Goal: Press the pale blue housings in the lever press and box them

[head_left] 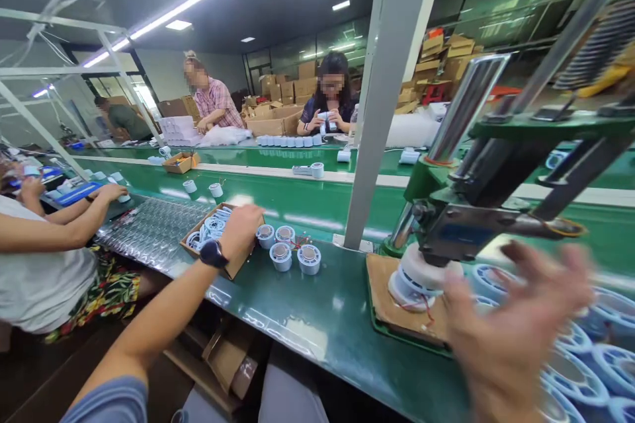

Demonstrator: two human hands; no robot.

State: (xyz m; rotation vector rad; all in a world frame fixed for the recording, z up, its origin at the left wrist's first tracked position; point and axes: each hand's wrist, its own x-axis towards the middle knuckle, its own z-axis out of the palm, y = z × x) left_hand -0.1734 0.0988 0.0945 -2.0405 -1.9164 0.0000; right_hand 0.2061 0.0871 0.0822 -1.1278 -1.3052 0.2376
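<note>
My left hand (241,228), with a dark watch on its wrist, is over the right side of a small cardboard box (233,269) of light-blue plastic parts (217,223). Its fingers are blurred, and whether they hold anything is hidden. Right beside it, several round light-blue housings (281,256) with metal discs and thin wires stand on the bench. My right hand (520,324) is open, fingers spread and smeared by motion, in front of a green bench press (461,225). Under the press head, a white and light-blue round part (411,287) sits on a brown board (380,277).
Many round light-blue housings (575,370) crowd the bench at the right. A grey post (381,92) rises beside the press. At left, a co-worker's arm (74,228) reaches over clear plastic sheeting (149,231). Other people work across the green conveyor (268,195).
</note>
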